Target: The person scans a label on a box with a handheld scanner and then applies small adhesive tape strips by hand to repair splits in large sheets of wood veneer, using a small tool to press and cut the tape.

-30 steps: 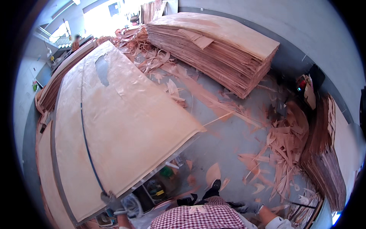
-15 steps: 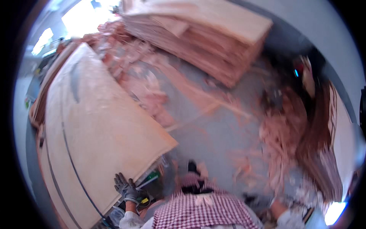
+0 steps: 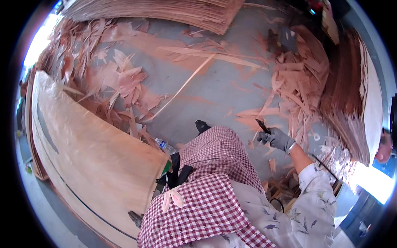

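My right hand (image 3: 280, 140), in a grey glove, is closed around a slim black tool (image 3: 263, 126) with a narrow tip. It is held out over the floor on the right, tip pointing away and left; the exact kind of tool is unclear. My left hand (image 3: 135, 218), in a dark glove, shows only its fingers beside my checked apron (image 3: 202, 202), which covers the rest. Those fingers look stretched out against the near edge of a large pale wood veneer sheet (image 3: 99, 153). A dark strip runs lengthwise along that sheet.
Torn veneer scraps (image 3: 128, 78) litter the floor at left, with another heap (image 3: 295, 82) at right. Veneer stacks stand at the far side (image 3: 165, 12) and far right (image 3: 343, 78). A plastic bottle (image 3: 164, 145) lies by the sheet's corner. Long thin strips (image 3: 186, 84) cross the floor.
My right hand has come up from the lower edge and now shows the black tool. The left hand, flat on the sheet before, is mostly behind the apron. My view has shifted.
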A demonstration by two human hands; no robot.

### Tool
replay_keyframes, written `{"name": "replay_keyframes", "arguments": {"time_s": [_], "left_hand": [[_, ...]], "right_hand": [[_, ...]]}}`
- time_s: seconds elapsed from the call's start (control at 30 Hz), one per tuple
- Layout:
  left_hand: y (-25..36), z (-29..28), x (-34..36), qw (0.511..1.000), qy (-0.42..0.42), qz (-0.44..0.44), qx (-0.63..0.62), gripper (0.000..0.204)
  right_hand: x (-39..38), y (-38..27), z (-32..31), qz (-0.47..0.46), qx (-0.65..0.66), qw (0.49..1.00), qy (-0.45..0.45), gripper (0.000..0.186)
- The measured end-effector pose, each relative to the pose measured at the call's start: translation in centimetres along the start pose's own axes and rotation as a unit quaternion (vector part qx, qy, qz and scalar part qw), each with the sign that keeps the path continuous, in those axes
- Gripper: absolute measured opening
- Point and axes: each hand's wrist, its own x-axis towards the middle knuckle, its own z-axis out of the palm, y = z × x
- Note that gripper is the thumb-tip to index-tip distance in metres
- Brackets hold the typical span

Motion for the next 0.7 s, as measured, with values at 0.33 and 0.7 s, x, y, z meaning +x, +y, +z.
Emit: {"name": "replay_keyframes", "arguments": {"time_s": [0.33, 0.7], "left_hand": [[12.0, -9.4, -2.8, 0.972, 0.020, -0.220, -0.076, 0.054], [29.7, -1.3, -18.6, 0.466, 0.308, -0.569, -0.604, 0.020]], "right_hand": [[10.8, -14.9, -1.7, 0.012, -0.335, 0.920, -0.203, 0.026], [19.7, -27.0, 0.9, 0.011, -0.441, 0.839, -0.320, 0.019]]}}
